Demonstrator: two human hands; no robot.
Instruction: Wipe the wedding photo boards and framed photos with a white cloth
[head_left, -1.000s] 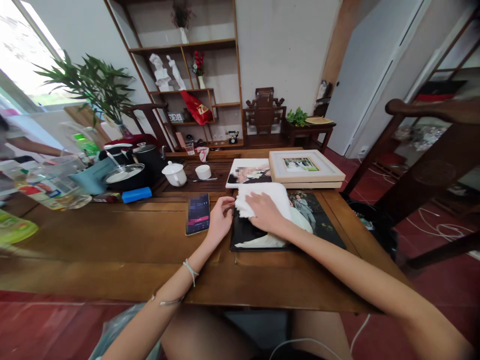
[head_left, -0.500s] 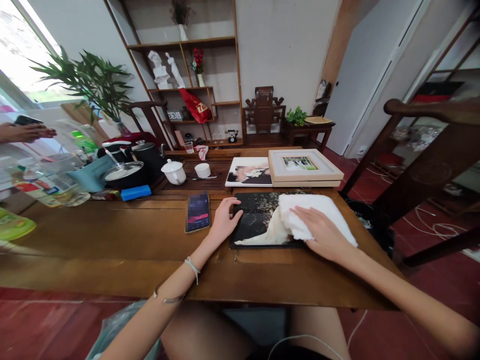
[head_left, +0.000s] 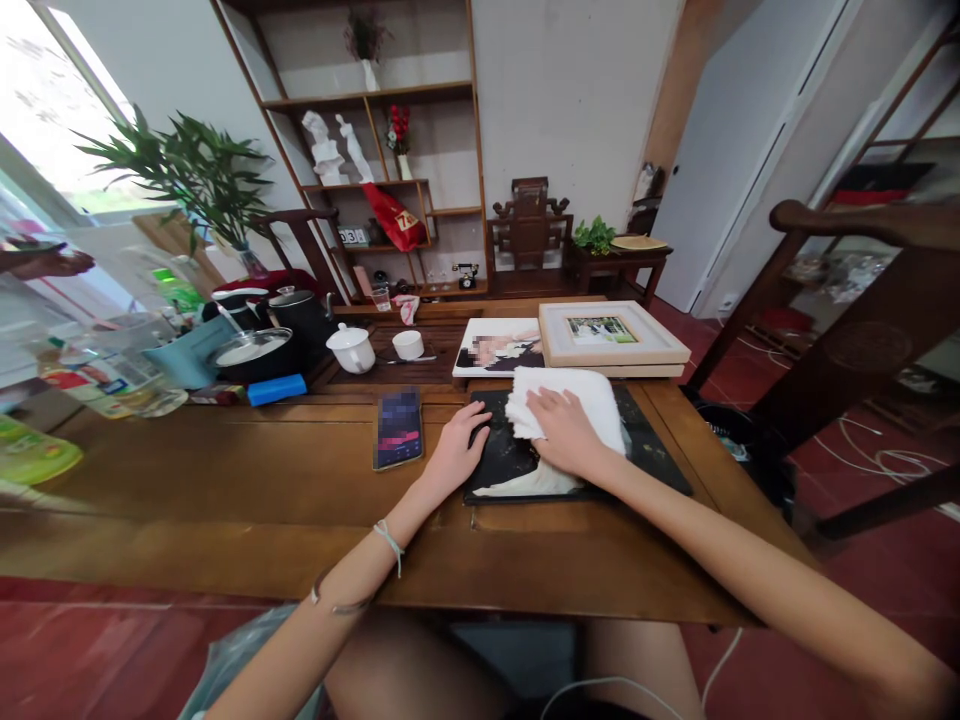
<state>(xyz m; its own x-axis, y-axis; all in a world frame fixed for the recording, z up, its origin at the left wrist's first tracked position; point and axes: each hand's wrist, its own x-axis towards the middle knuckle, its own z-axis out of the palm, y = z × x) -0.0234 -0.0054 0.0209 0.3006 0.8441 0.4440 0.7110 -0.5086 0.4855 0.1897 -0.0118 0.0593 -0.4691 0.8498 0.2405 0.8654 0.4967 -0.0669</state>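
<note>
A dark picture panel (head_left: 495,462) with a pale, dress-like shape on it lies flat on the table. My left hand (head_left: 459,446) rests at its left edge, thumb and fingers apart on the surface. My right hand (head_left: 564,428) is spread over a folded white towel (head_left: 596,395), pressing it against the panel's upper middle. The towel hides part of the picture and its far edge. Left of my left hand lies a phone (head_left: 399,428) with its screen lit.
Behind the panel sit a white-edged photo print (head_left: 499,345) and a pale picture frame (head_left: 645,355). A lidded white cup (head_left: 350,348), a small bowl (head_left: 408,346), a black kettle (head_left: 300,318) and a blue block (head_left: 277,389) stand to the left. Another person's hand (head_left: 64,263) shows at far left.
My right hand has slid the towel left and away from me across the panel, uncovering its right side. Pale specks seen there before are mostly gone. My left hand stays at the edge.
</note>
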